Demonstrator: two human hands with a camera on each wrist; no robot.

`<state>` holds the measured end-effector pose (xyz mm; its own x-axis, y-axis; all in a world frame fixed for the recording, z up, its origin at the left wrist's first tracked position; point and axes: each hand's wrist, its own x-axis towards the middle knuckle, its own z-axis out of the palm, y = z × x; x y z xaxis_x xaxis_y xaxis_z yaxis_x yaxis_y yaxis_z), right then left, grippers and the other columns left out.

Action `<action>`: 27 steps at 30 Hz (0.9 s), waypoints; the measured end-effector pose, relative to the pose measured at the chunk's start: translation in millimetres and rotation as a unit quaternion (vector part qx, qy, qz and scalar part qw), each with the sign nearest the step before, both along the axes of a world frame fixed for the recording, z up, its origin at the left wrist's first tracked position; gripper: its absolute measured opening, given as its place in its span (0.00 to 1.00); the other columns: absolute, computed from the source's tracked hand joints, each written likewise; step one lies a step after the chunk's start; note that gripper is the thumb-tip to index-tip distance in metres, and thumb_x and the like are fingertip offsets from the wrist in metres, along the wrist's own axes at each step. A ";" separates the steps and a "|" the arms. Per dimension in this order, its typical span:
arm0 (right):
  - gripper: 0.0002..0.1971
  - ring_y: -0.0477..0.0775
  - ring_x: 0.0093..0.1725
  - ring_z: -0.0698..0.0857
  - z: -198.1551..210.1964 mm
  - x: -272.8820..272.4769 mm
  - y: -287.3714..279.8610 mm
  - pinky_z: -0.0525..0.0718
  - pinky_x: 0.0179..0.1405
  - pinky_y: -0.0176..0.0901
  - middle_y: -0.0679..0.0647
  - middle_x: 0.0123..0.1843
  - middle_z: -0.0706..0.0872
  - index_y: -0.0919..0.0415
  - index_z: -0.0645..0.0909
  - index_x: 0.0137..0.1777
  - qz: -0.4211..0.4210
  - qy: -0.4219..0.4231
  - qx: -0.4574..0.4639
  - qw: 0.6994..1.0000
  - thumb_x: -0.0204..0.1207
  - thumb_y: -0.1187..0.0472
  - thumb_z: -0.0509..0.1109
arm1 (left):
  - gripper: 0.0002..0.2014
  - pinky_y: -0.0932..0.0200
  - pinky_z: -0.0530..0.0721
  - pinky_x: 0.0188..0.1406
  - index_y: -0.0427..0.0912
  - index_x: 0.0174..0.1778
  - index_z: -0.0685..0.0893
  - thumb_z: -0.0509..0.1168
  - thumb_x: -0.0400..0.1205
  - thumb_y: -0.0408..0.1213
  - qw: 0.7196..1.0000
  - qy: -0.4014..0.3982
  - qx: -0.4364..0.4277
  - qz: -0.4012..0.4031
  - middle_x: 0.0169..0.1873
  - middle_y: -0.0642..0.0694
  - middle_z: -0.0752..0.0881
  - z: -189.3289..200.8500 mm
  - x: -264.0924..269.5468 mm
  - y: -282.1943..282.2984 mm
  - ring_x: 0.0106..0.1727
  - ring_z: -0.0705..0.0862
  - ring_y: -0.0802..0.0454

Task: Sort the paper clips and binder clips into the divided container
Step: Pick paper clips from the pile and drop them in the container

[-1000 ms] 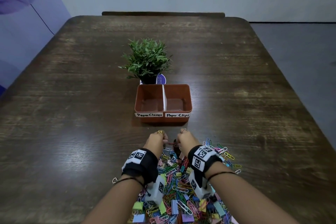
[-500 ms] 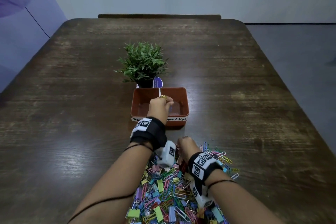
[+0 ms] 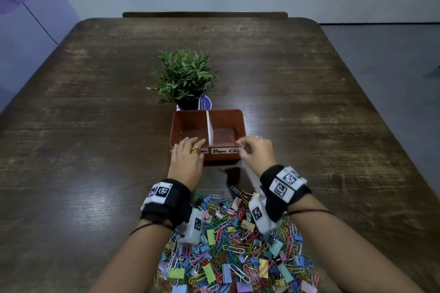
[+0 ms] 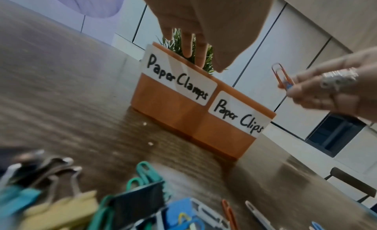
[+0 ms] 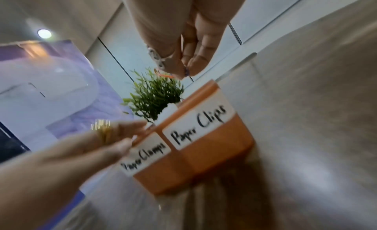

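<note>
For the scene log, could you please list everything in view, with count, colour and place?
divided container: one, orange-brown, mid-table, labelled Paper Clamps and Paper Clips.
white divider: one, splits the container.
clip pile: many, mixed colours, near table edge.
orange paper clip: one, pinched over the Paper Clips side.
potted plant: one, green, behind the container.
table: one, dark wood.
left hand: open, at the Paper Clamps side.
right hand: pinches the orange paper clip.

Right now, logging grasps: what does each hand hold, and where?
Right hand pinches an orange paper clip by one end. Left hand holds nothing.
</note>
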<state>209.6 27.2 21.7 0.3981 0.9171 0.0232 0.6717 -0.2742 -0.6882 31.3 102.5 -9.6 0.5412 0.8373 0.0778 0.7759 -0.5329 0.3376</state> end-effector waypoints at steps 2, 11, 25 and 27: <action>0.10 0.48 0.42 0.82 12.0 2.3 20.1 0.82 0.48 0.33 0.55 0.44 0.87 0.63 0.87 0.53 -0.007 -0.018 0.004 1.000 0.74 0.71 0.69 | 0.23 0.44 0.46 0.80 0.52 0.78 0.65 0.53 0.86 0.38 0.999 0.029 -0.005 -0.023 0.80 0.47 0.60 -3.0 -9.1 -5.6 0.82 0.52 0.45; 0.23 0.57 0.60 0.81 10.0 -3.0 49.7 0.81 0.60 0.52 0.60 0.61 0.81 0.62 0.75 0.69 0.024 -0.088 -0.030 0.995 0.74 0.74 0.66 | 0.19 0.38 0.80 0.61 0.46 0.59 0.86 0.74 0.72 0.33 0.994 -0.049 0.092 -0.020 0.67 0.39 0.77 -14.9 -47.0 -31.5 0.66 0.72 0.39; 0.19 0.59 0.63 0.76 -64.8 -55.8 -21.8 0.78 0.63 0.48 0.59 0.66 0.74 0.63 0.74 0.68 0.241 -0.140 -0.260 0.925 0.76 0.69 0.66 | 0.27 0.54 0.75 0.67 0.47 0.71 0.75 0.59 0.78 0.21 0.967 0.129 -0.152 -0.158 0.63 0.47 0.73 -41.6 -39.4 -29.9 0.65 0.73 0.47; 0.18 0.57 0.61 0.77 -69.7 -57.1 -23.0 0.80 0.60 0.50 0.58 0.63 0.75 0.61 0.75 0.65 0.246 -0.148 -0.250 0.925 0.75 0.67 0.69 | 0.27 0.54 0.75 0.68 0.46 0.69 0.78 0.59 0.77 0.18 0.967 0.131 -0.156 -0.156 0.62 0.47 0.74 -44.3 -38.7 -31.8 0.64 0.74 0.47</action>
